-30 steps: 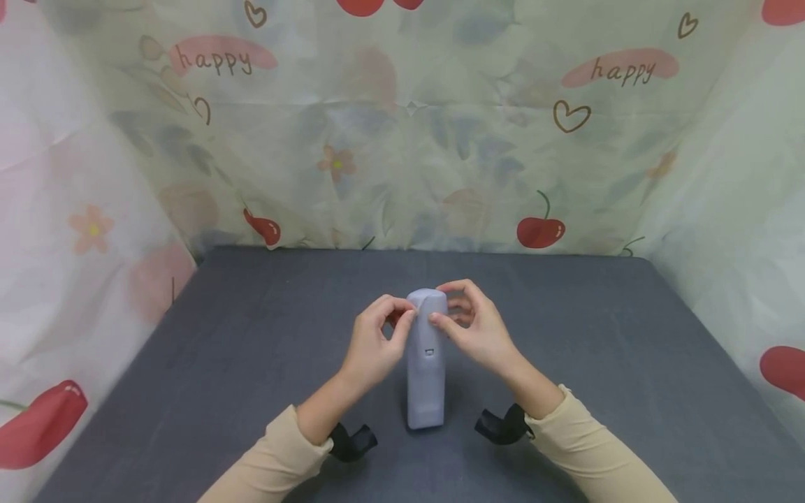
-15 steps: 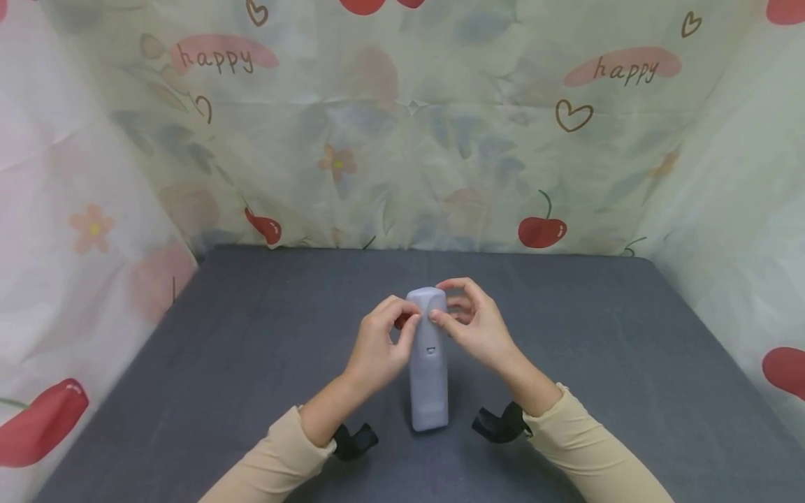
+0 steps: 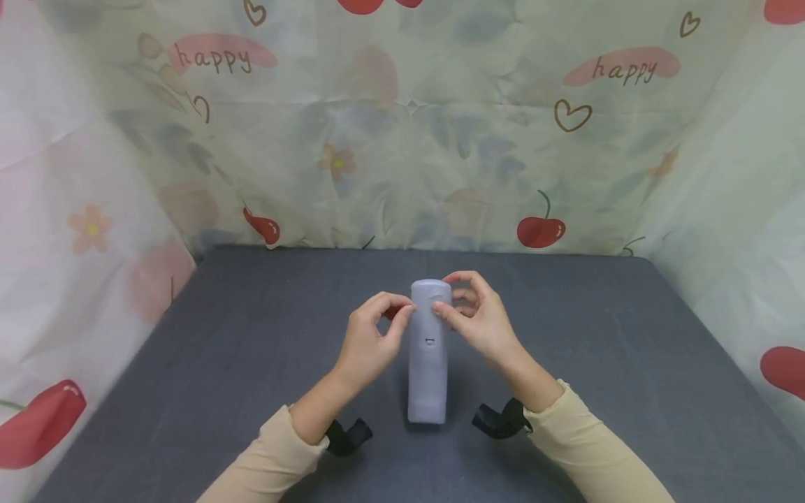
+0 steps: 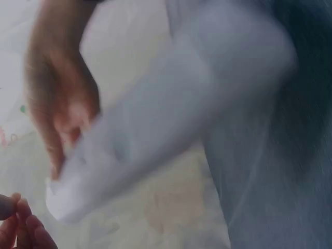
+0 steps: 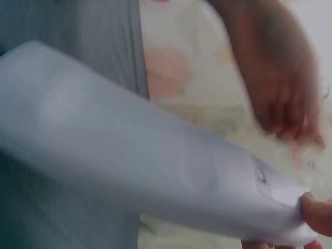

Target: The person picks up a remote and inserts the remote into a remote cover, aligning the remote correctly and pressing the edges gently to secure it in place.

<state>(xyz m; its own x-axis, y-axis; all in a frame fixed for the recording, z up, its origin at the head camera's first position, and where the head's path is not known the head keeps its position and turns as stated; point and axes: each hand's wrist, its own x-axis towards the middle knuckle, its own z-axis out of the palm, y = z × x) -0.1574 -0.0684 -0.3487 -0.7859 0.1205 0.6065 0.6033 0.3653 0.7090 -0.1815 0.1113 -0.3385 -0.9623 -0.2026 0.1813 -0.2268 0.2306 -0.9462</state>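
A long, rounded, pale lavender plastic case [image 3: 429,377] with a small dark mark on its front stands nearly upright in the head view; whether its lower end touches the table cannot be told. My right hand [image 3: 481,321] holds its upper end from the right, thumb on the front and fingers behind. In the right wrist view the right thumb [image 5: 317,213] presses on that end. My left hand [image 3: 371,339] is beside the upper left edge, thumb and index tips together. The left wrist view shows the left fingertips [image 4: 21,207] a little apart from the blurred case [image 4: 150,124].
A dark grey cloth covers the table [image 3: 283,314]. Printed fabric curtains [image 3: 409,175] rise behind it and at both sides. Black wrist mounts [image 3: 501,421] stick out from under both cream sleeves [image 3: 585,447].
The case has turned about its long axis and risen slightly, its diagonal front contour now out of sight. The left fingers have drawn back a little to the left; the right hand keeps its hold.
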